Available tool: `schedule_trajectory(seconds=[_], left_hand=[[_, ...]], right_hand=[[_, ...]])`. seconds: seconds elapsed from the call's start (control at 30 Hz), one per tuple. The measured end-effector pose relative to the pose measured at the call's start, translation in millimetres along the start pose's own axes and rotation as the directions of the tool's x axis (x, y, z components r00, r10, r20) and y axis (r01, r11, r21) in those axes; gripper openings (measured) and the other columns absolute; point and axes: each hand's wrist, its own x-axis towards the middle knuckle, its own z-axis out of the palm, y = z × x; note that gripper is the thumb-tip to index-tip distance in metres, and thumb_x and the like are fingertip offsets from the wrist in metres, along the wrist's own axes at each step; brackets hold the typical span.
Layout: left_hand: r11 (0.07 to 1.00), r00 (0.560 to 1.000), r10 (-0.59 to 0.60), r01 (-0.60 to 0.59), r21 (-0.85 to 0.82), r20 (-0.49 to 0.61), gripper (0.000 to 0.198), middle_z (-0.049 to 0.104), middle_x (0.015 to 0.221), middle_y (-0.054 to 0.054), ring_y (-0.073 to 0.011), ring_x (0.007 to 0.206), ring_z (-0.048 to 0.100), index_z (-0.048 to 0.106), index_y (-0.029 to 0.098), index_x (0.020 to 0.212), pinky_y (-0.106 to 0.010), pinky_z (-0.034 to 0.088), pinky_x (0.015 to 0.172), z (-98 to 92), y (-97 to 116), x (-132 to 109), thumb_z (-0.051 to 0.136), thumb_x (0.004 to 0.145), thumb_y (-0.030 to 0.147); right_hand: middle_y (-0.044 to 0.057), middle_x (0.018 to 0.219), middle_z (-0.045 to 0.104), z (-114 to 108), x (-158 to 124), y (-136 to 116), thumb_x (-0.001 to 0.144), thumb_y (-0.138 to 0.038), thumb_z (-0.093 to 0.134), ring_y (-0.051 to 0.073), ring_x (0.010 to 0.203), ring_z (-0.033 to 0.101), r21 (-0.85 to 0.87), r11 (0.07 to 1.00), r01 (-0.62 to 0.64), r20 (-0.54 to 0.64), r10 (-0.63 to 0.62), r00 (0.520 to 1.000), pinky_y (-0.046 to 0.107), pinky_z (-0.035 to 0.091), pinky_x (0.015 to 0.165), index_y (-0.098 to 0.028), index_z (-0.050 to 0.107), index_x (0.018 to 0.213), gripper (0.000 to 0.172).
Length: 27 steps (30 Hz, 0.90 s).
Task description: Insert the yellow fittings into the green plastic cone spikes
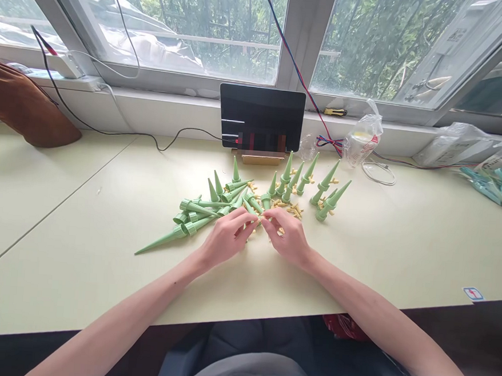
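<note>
My left hand (231, 231) and my right hand (288, 236) meet fingertip to fingertip over the table, both in a pinch. Whatever lies between the fingertips is too small and covered to make out, though a yellowish speck shows there. Left of and behind my left hand lies a loose heap of green plant watering spikes (197, 216), hollow cones with ribbed caps. Small yellow valves (295, 210) are scattered beyond and under my right hand. Further right, several green spikes fitted with yellow valves (329, 202) stand upright, tips pointing up.
A dark tablet (261, 117) leans on a cardboard stand (262, 159) by the window, a black cable (121, 136) running to it. A bagged cup (361, 139), a coiled white cable (378, 173) and bagged teal pieces (498, 185) lie right. A brown object (24, 106) stands left.
</note>
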Motion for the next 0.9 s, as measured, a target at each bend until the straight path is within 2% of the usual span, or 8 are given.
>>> schedule_trajectory(seconds=[0.17,0.33,0.63,0.9], left_hand=[[1.000,1.000,-0.004,0.004,0.006,0.002,0.014,0.054,0.076,0.000,-0.0099,0.059,0.048,0.065,0.019,0.096,-0.022,0.038,0.055,-0.1,-1.2,-0.1,0.051,0.098,0.019],[1.000,1.000,-0.022,0.022,-0.006,0.018,0.016,0.055,0.077,-0.001,-0.0109,0.060,0.049,0.065,0.020,0.095,-0.023,0.039,0.057,0.3,-0.8,-0.3,0.049,0.099,0.022],[0.999,0.999,-0.031,0.031,-0.016,0.019,0.017,0.055,0.077,0.000,-0.0099,0.059,0.049,0.065,0.020,0.098,-0.022,0.039,0.055,-1.8,3.3,1.2,0.049,0.099,0.021],[0.999,1.000,-0.020,0.021,-0.036,0.012,0.018,0.056,0.077,-0.001,-0.0111,0.063,0.052,0.065,0.019,0.098,-0.023,0.041,0.059,-2.0,2.2,1.2,0.048,0.100,0.020]], right_hand=[[0.005,0.091,0.063,0.0,-0.2,0.1,0.101,-0.026,0.048,0.012,0.062,0.059,0.009,1.000,0.010,0.046,-0.010,0.999,0.025,0.050,0.058,-0.021,0.060,0.105,0.014],[0.003,0.085,0.062,-0.1,-0.4,1.1,0.102,-0.027,0.047,0.013,0.065,0.059,-0.014,1.000,0.017,0.039,-0.016,0.999,0.025,0.049,0.059,-0.021,0.061,0.103,0.015],[0.003,0.082,0.062,-1.4,2.0,-2.4,0.102,-0.028,0.047,0.012,0.062,0.057,0.045,0.999,-0.016,0.023,0.015,1.000,0.024,0.048,0.057,-0.019,0.060,0.097,0.016],[0.004,0.085,0.064,-2.2,1.9,-2.8,0.100,-0.029,0.049,0.011,0.060,0.058,0.077,0.997,-0.024,0.029,0.021,0.999,0.024,0.050,0.056,-0.019,0.060,0.102,0.014]])
